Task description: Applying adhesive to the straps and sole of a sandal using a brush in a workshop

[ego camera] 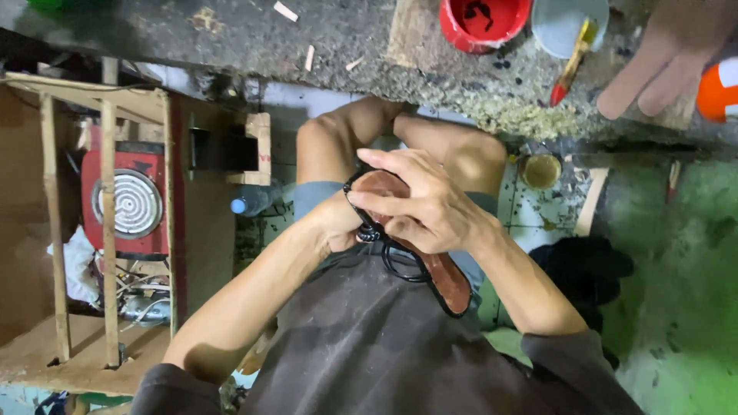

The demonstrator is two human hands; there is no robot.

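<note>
While the person sits with bare knees up, both hands meet over the lap around a long brown leather sandal sole with a black edge and black straps [442,280]. The right hand [427,204] lies on top of the sole's far end, fingers curled down and closed on it. The left hand [338,223] comes from below and its grip is closed on the same end, near a small black buckle or knot, though I cannot tell just what the fingertips pinch. The near end of the sole points toward the person's dark grey shirt [369,338]. To do this bit well, I think the sole should be held still with one hand while the other works the thin strap slowly, so it does not slip or twist. Above the knees runs a rough, dirty grey bench [323,38] with wood chips on it. On it stand a red round plastic bowl with dark bits inside [484,19] and a pale grey round tub [557,27] with a yellow-handled brush with a red tip [573,58] leaning in it. A pink flat shoe-shaped piece [661,58] lies at the bench's right end. A small round tin of yellowish glue [541,170] sits near the right knee. On the left, a red electric hot plate with a coil [127,201] sits in a wooden frame rack [108,230]. Nothing blocks the hands, but the knees are close.
</note>
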